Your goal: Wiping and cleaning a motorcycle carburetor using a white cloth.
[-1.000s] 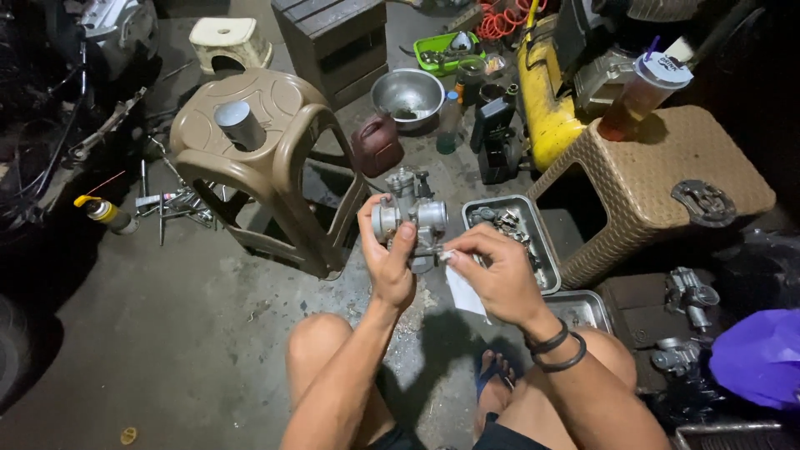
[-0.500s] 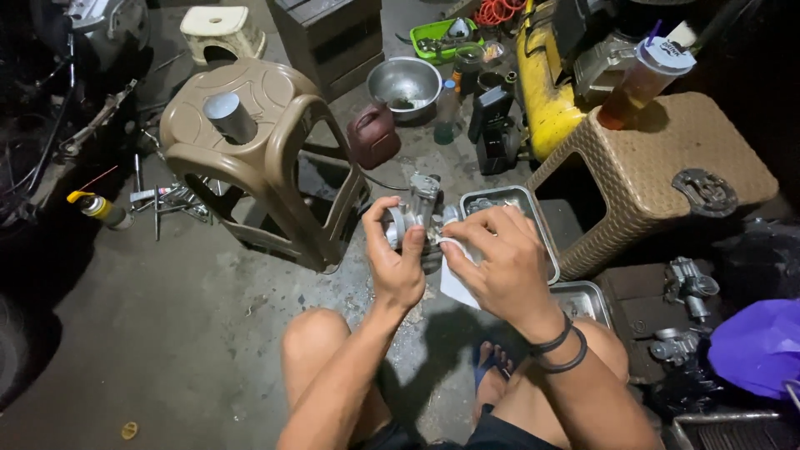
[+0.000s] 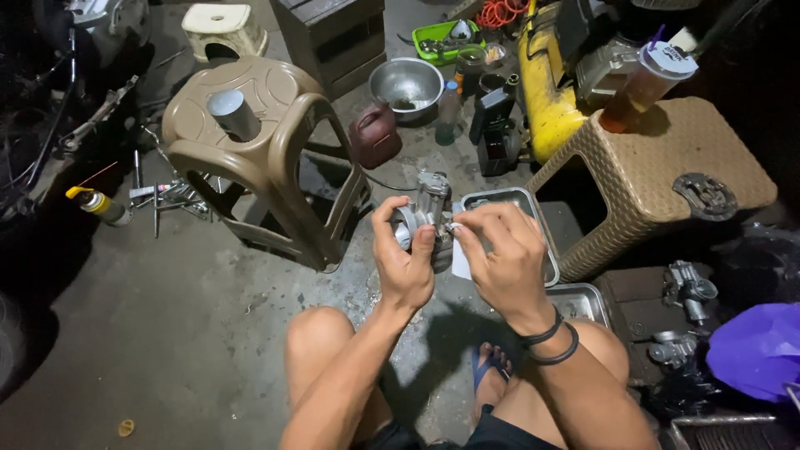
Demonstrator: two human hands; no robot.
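A grey metal carburettor is held up over the concrete floor, in front of my knees. My left hand wraps around its left side, thumb across the front. My right hand pinches at its right side with fingertips on a small part; what the fingers hold there is too small to tell. Two dark bands circle my right wrist. Behind the hands lies a rectangular metal tray with a white cloth or paper under my right hand.
A brown plastic stool with a metal cup stands left of the hands. A woven brown stool with a drink cup stands right. A steel bowl, bottles, a yellow machine, more carburettors and a spray can lie around.
The carburettor has been turned in my hands and sits slightly lower and closer. My right hand shifted from covering it to pinching at its right side.
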